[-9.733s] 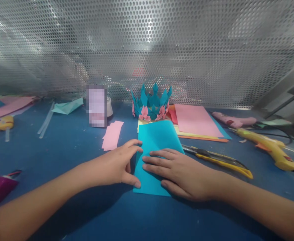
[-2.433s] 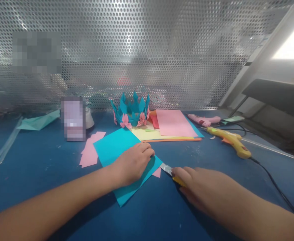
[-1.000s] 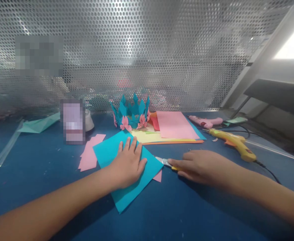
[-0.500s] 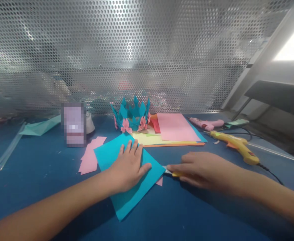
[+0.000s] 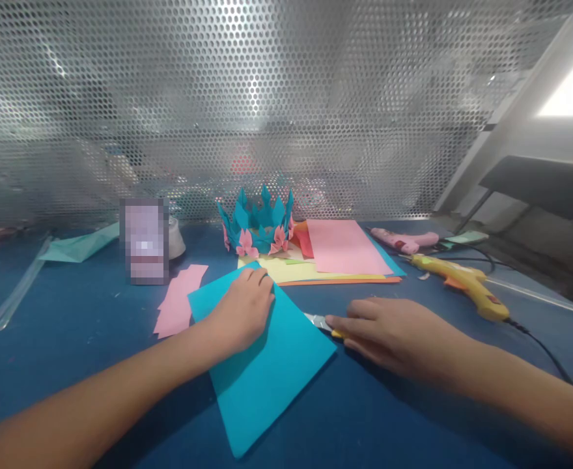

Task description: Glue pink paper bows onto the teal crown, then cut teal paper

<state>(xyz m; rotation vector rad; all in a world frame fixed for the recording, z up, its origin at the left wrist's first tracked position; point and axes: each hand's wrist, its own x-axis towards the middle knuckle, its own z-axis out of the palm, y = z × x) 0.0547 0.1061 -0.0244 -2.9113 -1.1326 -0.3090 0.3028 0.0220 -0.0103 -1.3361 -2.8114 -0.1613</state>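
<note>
Blue paper (image 5: 284,365), flat beneath left hand (image 5: 244,307) with curled fingers; pinch or pressure unclear. Yellow-handled cutter (image 5: 338,333), gripped in right hand (image 5: 389,332), blade (image 5: 318,320) at paper's edge. Pink strips (image 5: 181,301), left of left hand. Paper crown (image 5: 256,240), beyond both hands. Yellow glue gun (image 5: 467,283), beyond right hand.

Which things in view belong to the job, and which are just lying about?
In use:
blue paper, under the left hand
yellow cutter, in the right hand

Apparently lying about:
paper crown
pink strips
yellow glue gun
pink glue gun
stacked sheets
</note>
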